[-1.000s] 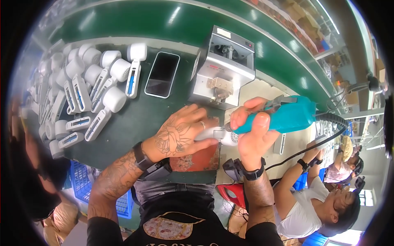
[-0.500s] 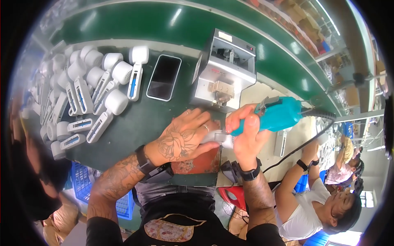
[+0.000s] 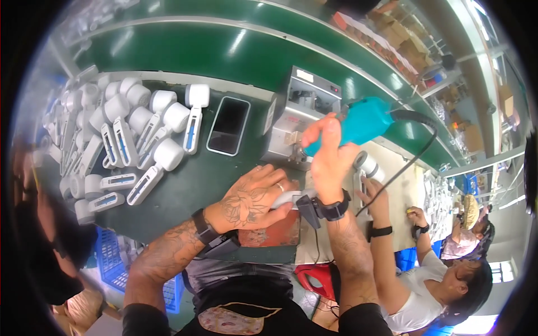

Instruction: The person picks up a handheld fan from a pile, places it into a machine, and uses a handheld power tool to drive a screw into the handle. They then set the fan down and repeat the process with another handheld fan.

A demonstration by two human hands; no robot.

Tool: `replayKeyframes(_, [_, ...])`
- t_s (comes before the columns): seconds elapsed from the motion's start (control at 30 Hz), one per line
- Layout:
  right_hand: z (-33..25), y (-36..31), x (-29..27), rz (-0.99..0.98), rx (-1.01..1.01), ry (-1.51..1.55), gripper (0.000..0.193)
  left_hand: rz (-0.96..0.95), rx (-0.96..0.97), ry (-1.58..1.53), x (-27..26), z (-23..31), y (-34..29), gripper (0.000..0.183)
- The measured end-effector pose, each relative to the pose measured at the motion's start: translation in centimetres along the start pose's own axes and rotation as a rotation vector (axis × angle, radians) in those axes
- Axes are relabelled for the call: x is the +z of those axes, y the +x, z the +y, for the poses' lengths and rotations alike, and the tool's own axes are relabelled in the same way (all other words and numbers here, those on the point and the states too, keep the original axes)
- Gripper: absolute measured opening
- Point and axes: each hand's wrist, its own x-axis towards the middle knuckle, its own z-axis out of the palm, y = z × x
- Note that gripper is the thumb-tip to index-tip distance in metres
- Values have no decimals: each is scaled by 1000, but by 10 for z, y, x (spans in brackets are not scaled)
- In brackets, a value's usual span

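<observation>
My right hand (image 3: 329, 157) is wrapped round a teal electric power screwdriver (image 3: 364, 122) with a black cord. Its working end points toward the front of a grey metal box-shaped machine (image 3: 286, 137); fingers hide the tip. Lower down, my left hand (image 3: 255, 197) grips a white plastic part (image 3: 286, 198) against a worn reddish pad (image 3: 274, 232) on the green bench. My right wrist and its strap cover the part's far end.
Several white round-headed handles (image 3: 159, 162) with blue strips lie piled at the left. A phone (image 3: 228, 126) lies behind my left hand. At the right, a co-worker's hand (image 3: 374, 196) reaches to a similar handle (image 3: 367, 165). A blue crate (image 3: 115, 257) stands below the bench.
My right hand has lifted the screwdriver off the white part and moved it away toward the machine. My left hand keeps its hold. The co-worker's hand has come onto a handle at the right.
</observation>
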Motion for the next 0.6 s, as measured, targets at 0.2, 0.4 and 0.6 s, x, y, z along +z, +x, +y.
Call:
replayKeyframes(0.2, [-33, -30, -12, 18, 103, 26, 35, -7, -9, 26, -3, 1, 1, 32])
replayKeyframes(0.4, [-46, -67, -44, -55, 117, 43, 51, -29, -10, 10, -3, 3, 6, 38])
replayKeyframes(0.6, [-40, -73, -46, -61, 114, 68, 51, -20, -11, 20, 0, 1, 4, 39])
